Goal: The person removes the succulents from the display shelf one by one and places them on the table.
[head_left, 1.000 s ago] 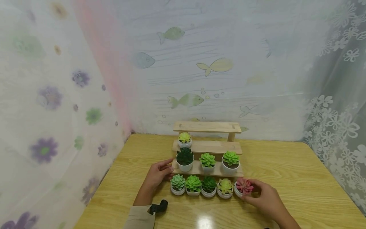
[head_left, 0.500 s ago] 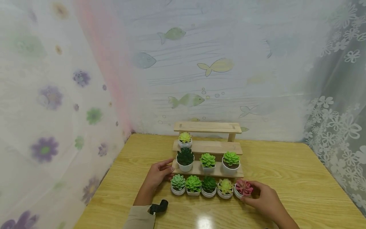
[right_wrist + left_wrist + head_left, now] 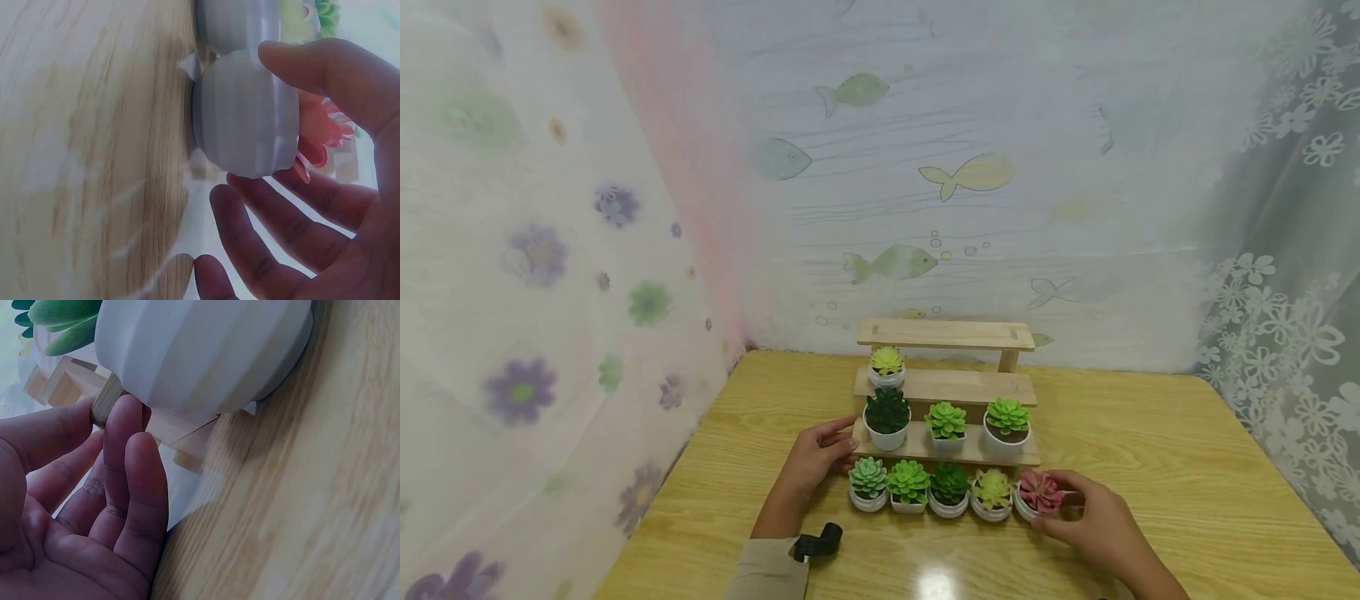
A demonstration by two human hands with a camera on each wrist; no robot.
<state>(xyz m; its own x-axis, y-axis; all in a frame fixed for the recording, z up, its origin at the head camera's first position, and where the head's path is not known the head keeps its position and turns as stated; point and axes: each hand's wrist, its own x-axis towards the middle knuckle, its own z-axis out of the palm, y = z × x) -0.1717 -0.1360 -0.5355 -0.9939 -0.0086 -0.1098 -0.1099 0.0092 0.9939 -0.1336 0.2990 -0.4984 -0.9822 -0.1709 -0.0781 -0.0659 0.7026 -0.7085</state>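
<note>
A three-tier wooden plant stand [image 3: 955,385] rises on the table. My left hand [image 3: 812,454] pinches the left end of its lowest board [image 3: 107,403] between thumb and fingers. At the right end of the front row, my right hand [image 3: 1093,517] holds a pink potted succulent [image 3: 1040,492] by its white pot [image 3: 247,115], thumb on one side and fingertips on the other. The pot stands upright on the table. Several green and yellow potted succulents [image 3: 949,487] line up to its left, close together. The lowest board carries a dark green succulent [image 3: 886,412] and two bright green ones [image 3: 1006,421].
A yellow-green succulent [image 3: 887,365] sits at the left of the middle board. The top board [image 3: 946,333] bears no pots. A black wrist device [image 3: 818,543] sticks out by the left sleeve. Behind the wooden table [image 3: 1150,450] hangs a fish-patterned curtain [image 3: 880,167].
The pink succulent turns and tilts very slightly in my right hand while staying in the same spot. My left hand keeps its place on the stand.
</note>
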